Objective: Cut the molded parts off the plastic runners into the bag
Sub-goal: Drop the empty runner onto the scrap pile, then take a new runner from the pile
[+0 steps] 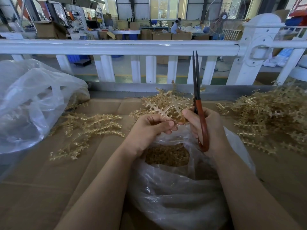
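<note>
My left hand (152,128) pinches the stem of a translucent amber plastic runner (166,103) studded with small molded parts, holding it up over the clear plastic bag (174,193). My right hand (204,128) grips red-handled spring scissors (198,100), their dark blades pointing straight up and nearly together; its fingertips also touch the runner's stem. Inside the bag lies a heap of cut amber parts (167,155). The bag sits between my forearms on the cardboard-covered table (41,188).
Loose runners (86,128) lie to the left, and a big tangled pile of runners (272,118) fills the right. A second large clear bag (28,103) stands at the far left. A white fence rail (116,47) runs behind the table.
</note>
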`<state>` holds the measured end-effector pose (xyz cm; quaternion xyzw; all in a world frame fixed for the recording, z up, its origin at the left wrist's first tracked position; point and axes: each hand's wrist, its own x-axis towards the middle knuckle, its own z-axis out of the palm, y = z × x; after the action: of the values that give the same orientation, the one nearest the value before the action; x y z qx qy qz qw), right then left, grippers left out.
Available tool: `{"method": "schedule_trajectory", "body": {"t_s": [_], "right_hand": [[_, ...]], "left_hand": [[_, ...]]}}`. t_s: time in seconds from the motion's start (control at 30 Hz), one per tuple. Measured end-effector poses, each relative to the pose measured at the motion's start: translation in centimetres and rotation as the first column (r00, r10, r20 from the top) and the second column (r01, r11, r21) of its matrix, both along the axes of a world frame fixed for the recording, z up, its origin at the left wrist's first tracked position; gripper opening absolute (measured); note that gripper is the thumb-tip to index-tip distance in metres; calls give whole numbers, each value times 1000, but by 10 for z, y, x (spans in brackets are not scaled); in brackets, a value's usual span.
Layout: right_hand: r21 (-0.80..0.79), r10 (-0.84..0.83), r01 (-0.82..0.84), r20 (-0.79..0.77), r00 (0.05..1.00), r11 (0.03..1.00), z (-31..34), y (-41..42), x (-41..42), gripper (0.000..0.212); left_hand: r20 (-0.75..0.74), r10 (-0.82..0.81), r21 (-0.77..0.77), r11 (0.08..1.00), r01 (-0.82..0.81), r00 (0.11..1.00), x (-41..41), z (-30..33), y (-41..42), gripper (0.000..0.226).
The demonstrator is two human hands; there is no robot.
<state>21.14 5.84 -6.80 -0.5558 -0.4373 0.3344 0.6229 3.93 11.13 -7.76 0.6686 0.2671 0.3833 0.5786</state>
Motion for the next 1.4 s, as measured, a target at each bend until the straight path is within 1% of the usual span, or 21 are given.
{"method": "schedule_trajectory", "body": {"t_s": [0.07, 0.17, 0.23, 0.3, 0.37, 0.47, 0.5, 0.57, 0.67, 0.77, 0.87, 0.93, 1.0, 1.13, 1.23, 1.3, 1.4], "right_hand": [[32, -42, 41, 20, 999, 999, -3, 1, 0, 21], [53, -123, 117, 128, 984, 992, -5, 3, 1, 16], [54, -135, 128, 166, 977, 990, -6, 2, 1, 18], [66, -158, 147, 206, 966, 987, -6, 2, 1, 21], [93, -162, 143, 251, 954, 985, -7, 0, 1, 27], [97, -98, 71, 311, 945, 993, -7, -1, 0, 42], [87, -76, 48, 346, 935, 995, -7, -1, 0, 42], [70, -60, 30, 477, 877, 997, -10, -1, -1, 38], [69, -49, 6, 643, 765, 998, -14, -1, -3, 43], [71, -39, -18, 731, 681, 997, -16, -1, -4, 45], [52, -47, 8, 807, 588, 999, -16, -2, -2, 50], [35, -52, 42, 843, 536, 998, -16, -2, 0, 50], [37, -68, 71, 857, 511, 997, -15, -1, 0, 50], [70, -117, 111, 860, 497, 991, -15, -3, -1, 52], [64, -121, 129, 860, 495, 990, -14, -4, -1, 52], [52, -104, 119, 869, 483, 992, -13, -4, 0, 51], [57, -103, 113, 887, 450, 992, -14, -4, 0, 58]], "left_hand": [[41, 18, -53, 998, -15, 999, 0, -1, 2, 17], [197, 32, -159, 987, 0, 980, 0, 1, 2, 8], [253, 88, -180, 983, -42, 964, 0, 2, 2, 11], [267, 173, -174, 976, -130, 948, 0, 1, 4, 12], [269, 252, -161, 963, -215, 929, 0, 0, 5, 17], [250, 330, -139, 943, -303, 910, 0, -1, 6, 16], [247, 336, -137, 941, -311, 909, 1, -1, 6, 15], [255, 331, -138, 943, -304, 909, 1, -1, 5, 14], [282, 318, -149, 947, -286, 905, 0, -1, 6, 11], [291, 308, -141, 950, -278, 906, 1, 0, 5, 13], [291, 318, -133, 947, -291, 902, 1, 0, 5, 18], [299, 310, -137, 950, -281, 902, 1, 1, 4, 18], [301, 299, -145, 953, -267, 905, 0, 1, 4, 17], [303, 277, -148, 959, -243, 912, -1, 1, 3, 18], [311, 260, -151, 963, -223, 914, -2, 2, 3, 18], [316, 260, -164, 962, -217, 913, -2, 3, 3, 23], [318, 251, -165, 964, -207, 914, -2, 2, 4, 32]]}}
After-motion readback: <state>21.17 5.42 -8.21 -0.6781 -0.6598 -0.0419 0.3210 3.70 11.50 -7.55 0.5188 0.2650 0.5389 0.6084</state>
